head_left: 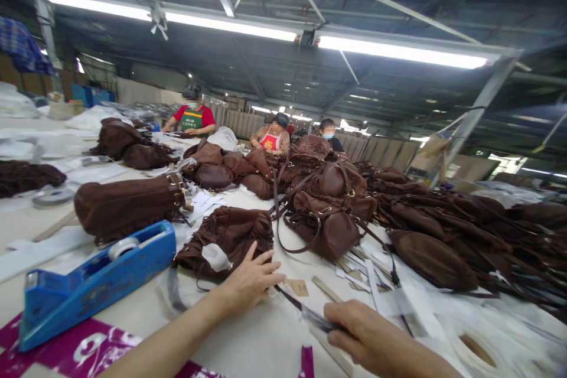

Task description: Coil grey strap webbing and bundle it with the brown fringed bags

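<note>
My left hand (250, 280) reaches forward with fingers spread and rests against the near edge of a brown fringed suede bag (230, 235) lying on the pale table (248, 342). A white wad (216, 257) sits on that bag. My right hand (361, 331) is curled, fingers closed on a thin dark strap or strip (305, 312) that runs back toward the left hand. Small tan card tags (299, 287) lie between the two hands.
A blue tape dispenser (95, 280) stands at the near left on a magenta sheet (84, 348). Piles of brown bags (328, 195) cover the table's middle and right, among white paper strips (372, 274). Three people (192, 115) work at the far end.
</note>
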Demonstrator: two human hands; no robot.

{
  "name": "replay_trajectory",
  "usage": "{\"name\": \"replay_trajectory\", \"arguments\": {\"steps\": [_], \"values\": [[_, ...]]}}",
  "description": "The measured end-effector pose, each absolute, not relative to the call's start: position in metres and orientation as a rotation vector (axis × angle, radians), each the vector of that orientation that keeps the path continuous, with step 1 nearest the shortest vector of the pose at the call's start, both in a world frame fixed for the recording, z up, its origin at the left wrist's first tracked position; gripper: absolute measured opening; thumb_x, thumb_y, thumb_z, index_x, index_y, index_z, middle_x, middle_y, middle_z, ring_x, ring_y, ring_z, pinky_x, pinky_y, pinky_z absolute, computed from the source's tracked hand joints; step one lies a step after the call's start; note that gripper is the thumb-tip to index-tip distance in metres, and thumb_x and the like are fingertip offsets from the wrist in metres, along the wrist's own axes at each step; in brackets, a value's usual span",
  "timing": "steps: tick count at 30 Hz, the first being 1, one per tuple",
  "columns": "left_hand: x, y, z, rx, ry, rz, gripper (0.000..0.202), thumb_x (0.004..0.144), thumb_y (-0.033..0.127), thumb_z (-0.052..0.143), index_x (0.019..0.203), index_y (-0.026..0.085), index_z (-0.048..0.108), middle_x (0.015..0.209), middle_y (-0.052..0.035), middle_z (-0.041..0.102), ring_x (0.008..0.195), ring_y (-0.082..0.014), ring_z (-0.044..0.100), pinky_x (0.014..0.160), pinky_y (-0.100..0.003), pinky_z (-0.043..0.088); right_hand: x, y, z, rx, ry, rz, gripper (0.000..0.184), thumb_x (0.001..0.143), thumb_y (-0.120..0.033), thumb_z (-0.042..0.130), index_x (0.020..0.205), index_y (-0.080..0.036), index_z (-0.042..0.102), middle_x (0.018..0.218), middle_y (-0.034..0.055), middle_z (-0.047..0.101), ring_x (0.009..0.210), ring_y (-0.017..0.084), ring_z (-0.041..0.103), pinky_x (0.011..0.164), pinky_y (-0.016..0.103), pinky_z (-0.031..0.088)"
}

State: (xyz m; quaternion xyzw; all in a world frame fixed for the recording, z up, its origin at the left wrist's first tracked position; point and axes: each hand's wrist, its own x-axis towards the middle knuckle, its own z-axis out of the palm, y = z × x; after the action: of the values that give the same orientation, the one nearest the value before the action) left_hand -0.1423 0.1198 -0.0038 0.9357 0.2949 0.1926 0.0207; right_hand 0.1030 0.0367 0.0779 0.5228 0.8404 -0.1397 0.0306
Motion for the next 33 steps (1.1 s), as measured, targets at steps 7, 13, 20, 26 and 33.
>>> {"name": "replay_trajectory", "arguments": {"steps": [7,13,20,26,33], "values": [[-0.123,0.126,-0.020,3.107,1.028,0.581,0.010,0.091,0.021,0.055,0.084,0.019,0.061,0.085,-0.0037,0.059,0.095,-0.0219,0.052,0.106,-0.049,0.030,0.085,0.029,0.053,1.731,2.297,-0.115,0.026,0.084,-0.009,0.045,0.095,-0.018,0.067,0.091,0.0169,0.072,0.084,0.034,0.069,0.058,0.033,0.038],[-0.122,0.120,-0.014,3.000,0.931,0.599,0.004,0.090,0.021,0.056,0.090,0.019,0.059,0.088,-0.0018,0.059,0.097,-0.0192,0.051,0.114,-0.047,0.018,0.042,0.058,0.023,1.814,2.344,-0.141,0.029,0.082,-0.004,0.044,0.101,-0.011,0.066,0.092,0.0198,0.072,0.086,0.034,0.070,0.063,0.035,0.047],[-0.133,0.081,0.004,2.474,1.072,0.829,0.036,0.071,0.000,0.048,0.101,0.018,0.058,0.108,-0.0087,0.057,0.106,-0.0251,0.049,0.096,-0.042,0.040,0.038,0.068,0.032,1.877,2.432,-0.177,0.030,0.088,-0.010,0.039,0.109,-0.009,0.060,0.098,0.0197,0.070,0.094,0.030,0.067,0.073,0.034,0.047],[-0.102,0.042,-0.011,0.907,0.828,0.645,0.035,0.086,0.050,0.052,0.079,0.016,0.059,0.072,-0.0033,0.059,0.063,-0.0167,0.055,0.054,-0.025,0.045,0.024,0.052,0.036,1.849,2.504,-0.330,0.032,0.074,-0.009,0.054,0.105,-0.007,0.062,0.099,0.0211,0.069,0.092,0.032,0.066,0.070,0.033,0.043],[-0.075,0.063,-0.013,0.476,0.965,0.787,0.033,0.095,0.031,0.039,0.072,0.014,0.056,0.055,-0.0022,0.059,0.046,-0.0159,0.056,0.050,-0.027,0.047,0.038,0.022,0.035,1.850,2.675,-0.634,0.040,0.071,-0.007,0.049,0.110,-0.013,0.057,0.101,0.0114,0.070,0.091,0.022,0.066,0.070,0.025,0.044]]}}
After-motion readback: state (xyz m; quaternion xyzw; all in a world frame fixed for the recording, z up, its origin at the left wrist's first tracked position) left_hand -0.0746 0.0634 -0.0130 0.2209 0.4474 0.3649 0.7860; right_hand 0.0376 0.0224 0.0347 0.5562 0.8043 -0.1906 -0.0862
